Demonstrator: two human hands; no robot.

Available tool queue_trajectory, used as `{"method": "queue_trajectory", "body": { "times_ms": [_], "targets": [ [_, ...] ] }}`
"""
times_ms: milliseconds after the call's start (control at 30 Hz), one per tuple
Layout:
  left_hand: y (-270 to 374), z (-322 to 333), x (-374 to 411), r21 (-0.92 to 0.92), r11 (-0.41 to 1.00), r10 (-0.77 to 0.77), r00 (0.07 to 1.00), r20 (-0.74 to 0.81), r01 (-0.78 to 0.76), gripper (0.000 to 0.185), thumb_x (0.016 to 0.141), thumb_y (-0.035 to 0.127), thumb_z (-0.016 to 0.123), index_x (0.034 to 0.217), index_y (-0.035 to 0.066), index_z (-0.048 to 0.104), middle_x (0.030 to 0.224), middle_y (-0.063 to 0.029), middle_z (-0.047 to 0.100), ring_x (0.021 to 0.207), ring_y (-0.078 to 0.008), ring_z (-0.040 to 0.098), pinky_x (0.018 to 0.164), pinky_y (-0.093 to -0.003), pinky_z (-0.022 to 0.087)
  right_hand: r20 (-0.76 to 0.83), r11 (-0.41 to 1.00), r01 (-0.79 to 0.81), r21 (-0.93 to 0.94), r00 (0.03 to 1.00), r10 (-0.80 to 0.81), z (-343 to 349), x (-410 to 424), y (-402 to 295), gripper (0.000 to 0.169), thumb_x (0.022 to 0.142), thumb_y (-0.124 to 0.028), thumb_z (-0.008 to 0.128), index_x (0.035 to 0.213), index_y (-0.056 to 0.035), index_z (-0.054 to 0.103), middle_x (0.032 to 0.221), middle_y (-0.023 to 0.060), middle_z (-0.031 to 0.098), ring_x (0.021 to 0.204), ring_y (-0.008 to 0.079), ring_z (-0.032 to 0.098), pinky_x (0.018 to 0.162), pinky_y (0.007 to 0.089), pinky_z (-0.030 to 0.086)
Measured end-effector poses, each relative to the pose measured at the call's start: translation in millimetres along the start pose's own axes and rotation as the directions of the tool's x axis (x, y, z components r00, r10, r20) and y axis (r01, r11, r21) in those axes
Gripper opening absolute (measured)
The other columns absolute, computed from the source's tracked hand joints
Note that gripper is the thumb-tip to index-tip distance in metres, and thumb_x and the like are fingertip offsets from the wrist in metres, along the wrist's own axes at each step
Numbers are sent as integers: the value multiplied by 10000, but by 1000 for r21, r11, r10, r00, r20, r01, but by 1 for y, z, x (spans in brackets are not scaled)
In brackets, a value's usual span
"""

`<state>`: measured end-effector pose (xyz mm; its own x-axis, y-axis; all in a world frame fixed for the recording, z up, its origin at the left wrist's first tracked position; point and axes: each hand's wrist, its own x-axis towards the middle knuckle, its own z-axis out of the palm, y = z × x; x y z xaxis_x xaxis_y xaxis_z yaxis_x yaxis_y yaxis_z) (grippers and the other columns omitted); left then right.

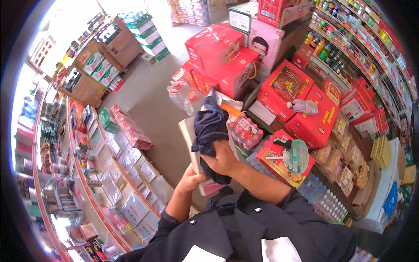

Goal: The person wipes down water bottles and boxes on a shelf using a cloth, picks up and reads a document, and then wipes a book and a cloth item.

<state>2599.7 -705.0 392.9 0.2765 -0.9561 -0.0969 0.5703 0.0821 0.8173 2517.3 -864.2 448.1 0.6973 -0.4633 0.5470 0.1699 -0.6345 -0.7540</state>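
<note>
My left hand (192, 178) grips the lower edge of a pale, flat oblong pack (188, 132), perhaps a box or a stack of paper, held up before my chest. Its lower end shows pink. My right hand (224, 159) holds a bunched dark navy cloth (211, 122) against the pack's face. The cloth covers much of that face, and part of it hangs below my right wrist. Just beyond the pack are a shrink-wrapped pack of bottles with pink caps (245, 131) and clear plastic jugs with red lids (178, 93).
Red gift cartons (226, 62) are stacked ahead. To the right, a red carton (311, 118) carries a small wrapped bottle (304, 106), near packaged baked goods (343, 154). Goods shelves (127, 183) run along the left; drink shelves (340, 42) line the far right. Grey floor (157, 121) lies between.
</note>
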Motion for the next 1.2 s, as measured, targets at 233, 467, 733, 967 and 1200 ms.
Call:
{"method": "queue_trajectory", "body": {
  "times_ms": [233,467,733,967,1200],
  "targets": [
    [52,35,0,-52,980,195,976,95,-191,672,604,-58,639,1255,-72,469,1243,-171,544,1180,-305,496,1001,-403,366,527,2,-735,678,488,696,-1,-74,135,375,861,-258,591,1150,-21,563,1072,127,635,986,197,583,876,356,462],
    [55,8,64,395,918,-34,999,-5,33,633,666,-69,578,1282,-36,437,1210,-114,543,1124,-224,503,977,-350,368,389,527,-773,-353,391,834,-66,-135,124,514,756,-399,590,1031,34,593,1078,249,605,1046,378,562,897,414,449],
    [-40,23,161,772,633,-144,988,52,51,815,619,-124,465,1398,68,324,1371,-143,362,1316,-267,289,1060,-352,271,294,322,-871,-372,219,930,-236,-156,136,555,765,-395,666,1085,42,550,1032,225,617,998,296,596,854,364,450],
    [-107,86,233,963,263,-283,948,144,-68,836,639,-128,472,1391,221,369,1440,-316,136,1304,-489,231,1074,-494,246,-225,8,-777,-629,192,955,-243,-203,242,665,758,-456,673,1145,66,531,1161,272,534,1118,363,499,970,396,375],
    [-158,110,265,949,-178,-320,928,193,-259,775,719,-20,496,1406,300,333,1472,-269,117,1303,-484,224,1007,-599,247,-52,140,-287,948,293,955,-159,-122,218,469,855,-162,609,1265,-24,430,1159,102,544,1057,217,545,847,366,490]
  ]
}}
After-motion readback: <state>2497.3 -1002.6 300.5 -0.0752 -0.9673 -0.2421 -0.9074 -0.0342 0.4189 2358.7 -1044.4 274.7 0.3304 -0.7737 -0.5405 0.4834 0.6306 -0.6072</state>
